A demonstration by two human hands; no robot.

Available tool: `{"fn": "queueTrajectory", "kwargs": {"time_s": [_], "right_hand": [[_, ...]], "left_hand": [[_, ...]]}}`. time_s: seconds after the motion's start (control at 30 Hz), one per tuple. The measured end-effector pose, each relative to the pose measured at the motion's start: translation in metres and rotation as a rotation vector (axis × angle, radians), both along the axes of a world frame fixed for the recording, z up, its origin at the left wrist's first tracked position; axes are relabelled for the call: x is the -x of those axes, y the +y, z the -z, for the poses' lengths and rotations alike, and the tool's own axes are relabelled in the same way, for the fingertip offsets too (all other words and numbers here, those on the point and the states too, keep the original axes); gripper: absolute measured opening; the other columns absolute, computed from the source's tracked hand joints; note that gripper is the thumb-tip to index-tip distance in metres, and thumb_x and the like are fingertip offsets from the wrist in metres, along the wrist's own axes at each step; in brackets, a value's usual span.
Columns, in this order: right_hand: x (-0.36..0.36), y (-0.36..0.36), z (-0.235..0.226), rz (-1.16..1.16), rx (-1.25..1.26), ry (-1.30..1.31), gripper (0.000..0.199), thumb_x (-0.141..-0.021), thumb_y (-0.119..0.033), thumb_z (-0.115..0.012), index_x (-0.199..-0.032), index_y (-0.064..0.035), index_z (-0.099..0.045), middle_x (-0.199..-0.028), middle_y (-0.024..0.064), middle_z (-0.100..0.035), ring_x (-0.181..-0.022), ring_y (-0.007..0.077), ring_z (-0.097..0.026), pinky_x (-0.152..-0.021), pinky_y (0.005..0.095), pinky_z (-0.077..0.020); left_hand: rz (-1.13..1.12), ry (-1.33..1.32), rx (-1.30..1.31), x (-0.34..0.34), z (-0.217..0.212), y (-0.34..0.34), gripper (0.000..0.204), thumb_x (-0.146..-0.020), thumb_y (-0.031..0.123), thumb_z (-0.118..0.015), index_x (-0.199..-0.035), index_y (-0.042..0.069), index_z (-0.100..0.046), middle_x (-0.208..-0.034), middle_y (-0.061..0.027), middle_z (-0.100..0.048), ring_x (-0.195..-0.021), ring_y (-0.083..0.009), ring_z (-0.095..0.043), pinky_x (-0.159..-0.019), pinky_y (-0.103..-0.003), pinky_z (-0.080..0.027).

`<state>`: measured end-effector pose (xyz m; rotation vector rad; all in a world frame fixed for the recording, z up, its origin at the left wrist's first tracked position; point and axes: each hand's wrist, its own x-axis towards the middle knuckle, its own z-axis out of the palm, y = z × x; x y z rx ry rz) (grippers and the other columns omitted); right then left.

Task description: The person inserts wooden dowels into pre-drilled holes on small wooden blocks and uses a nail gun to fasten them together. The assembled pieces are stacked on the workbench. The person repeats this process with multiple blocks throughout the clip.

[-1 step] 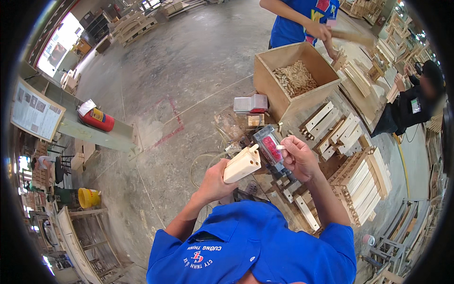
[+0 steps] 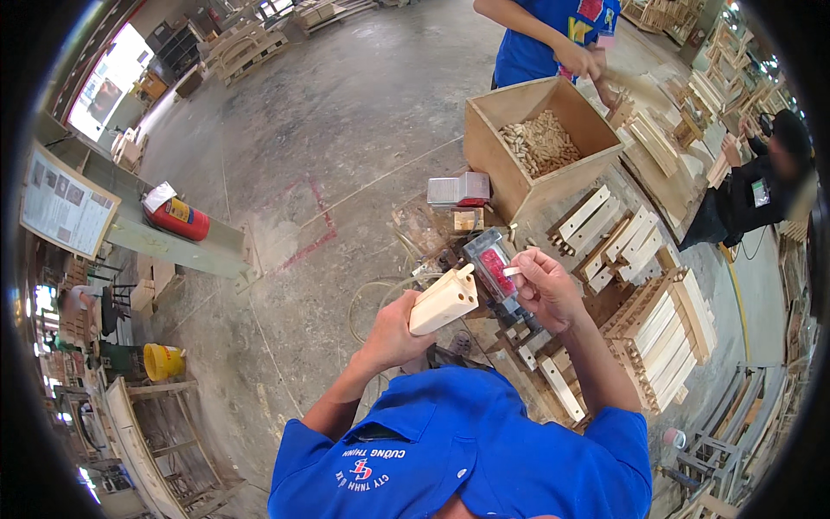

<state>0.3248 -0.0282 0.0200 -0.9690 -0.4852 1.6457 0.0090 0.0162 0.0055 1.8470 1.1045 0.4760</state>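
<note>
My left hand (image 2: 393, 331) is wrapped round a pale wooden block (image 2: 439, 304), its drilled end tilted up to the right. Holes show in that end, and one wooden dowel (image 2: 466, 271) sticks out of it. Just right of the block, my right hand (image 2: 546, 290) pinches a small pale dowel (image 2: 512, 271) between thumb and fingertips, apart from the holes. Behind that dowel stands a clear box (image 2: 487, 249) with bright red-pink contents, partly hidden by my fingers.
A large wooden bin (image 2: 510, 164) of loose dowels stands ahead. Drilled wooden pieces (image 2: 661, 346) are stacked to the right. A co-worker (image 2: 540, 43) in blue swings a blurred tool beyond the bin. On the left, a red fire extinguisher (image 2: 177, 216) hangs at a post.
The co-worker's hands and blurred tool have shifted slightly. My own hands keep almost the same place, with the block and dowel still held.
</note>
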Motion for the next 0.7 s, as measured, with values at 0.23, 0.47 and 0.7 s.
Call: {"fn": "queueTrajectory", "kwargs": {"time_s": [0.23, 0.47, 0.7], "right_hand": [[0.018, 0.001, -0.051, -0.157, -0.209, -0.542, 0.021, -0.108, -0.013, -0.069, -0.127, -0.0051, -0.072, -0.101, 0.0008, -0.072, -0.074, 0.0036, -0.056, -0.059, 0.0222, -0.0446], [0.028, 0.01, -0.055, -0.153, -0.505, -0.968, 0.015, -0.104, -0.005, -0.067, -0.117, -0.0001, -0.073, -0.102, 0.0113, -0.073, -0.09, 0.0198, -0.069, -0.082, 0.0336, -0.055], [0.032, 0.015, -0.065, -0.169, -0.654, -1.137, 0.014, -0.101, -0.004, -0.069, -0.114, -0.0007, -0.072, -0.101, 0.0163, -0.073, -0.091, 0.032, -0.072, -0.081, 0.0385, -0.0564]], "left_hand": [[0.024, 0.018, 0.014, 0.0, -0.001, 0.001, 0.049, -0.079, 0.016, -0.078, -0.124, 0.002, -0.063, -0.11, -0.0245, -0.073, -0.106, -0.0441, -0.072, -0.092, -0.048, -0.057], [0.037, 0.026, 0.015, -0.003, -0.007, 0.0, 0.05, -0.079, 0.015, -0.079, -0.125, 0.002, -0.064, -0.109, -0.024, -0.074, -0.106, -0.0431, -0.073, -0.092, -0.047, -0.057], [0.038, 0.007, -0.001, 0.001, -0.005, -0.001, 0.05, -0.078, 0.015, -0.08, -0.124, 0.003, -0.064, -0.108, -0.023, -0.073, -0.104, -0.0428, -0.072, -0.09, -0.047, -0.057]]}}
